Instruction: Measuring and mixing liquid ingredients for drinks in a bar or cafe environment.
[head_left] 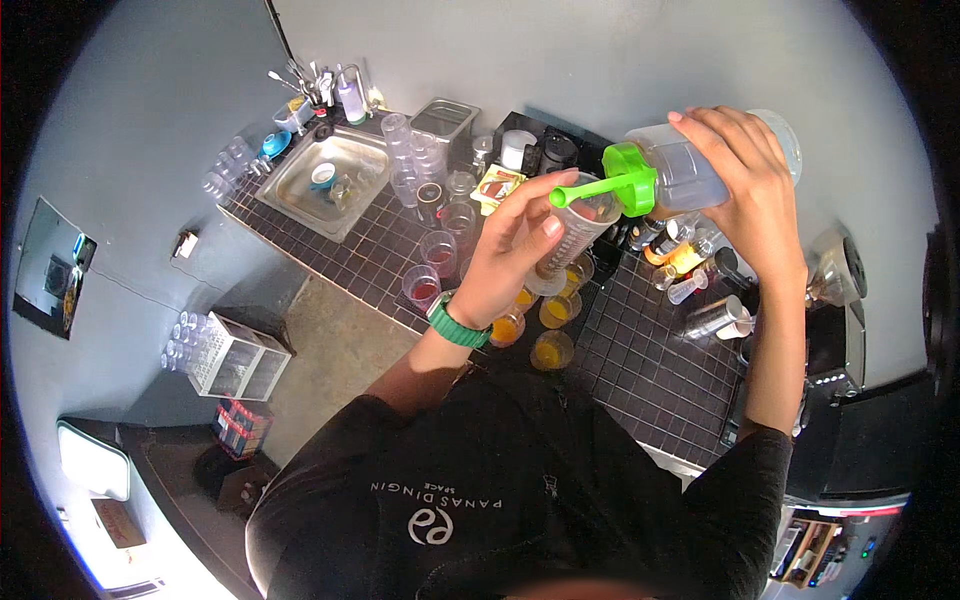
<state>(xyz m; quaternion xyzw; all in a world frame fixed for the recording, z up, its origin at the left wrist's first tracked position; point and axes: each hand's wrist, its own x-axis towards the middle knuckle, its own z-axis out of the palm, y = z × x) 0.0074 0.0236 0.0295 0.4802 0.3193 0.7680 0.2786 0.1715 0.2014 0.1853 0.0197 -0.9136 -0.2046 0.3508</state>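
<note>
My left hand (515, 245) is wrapped round a clear measuring cup (580, 238) with scale marks on its wall. In my right hand (745, 170) is a clear plastic bottle (690, 175), tipped to the left on its side. Liquid lies inside the bottle. Its bright green spouted lid (628, 180) reaches over the cup's mouth; I cannot tell whether liquid is flowing. Below the cup stand several clear cups with orange-yellow liquid (553, 350). To their left are clear cups with red liquid (424, 290).
A steel sink (335, 190) is set into the black tiled counter (650, 350) at left. Stacked clear cups (402, 160) stand beside it. Metal cups (714, 318) and several small bottles (690, 255) are at right. A white rack (240, 358) stands on the floor at left.
</note>
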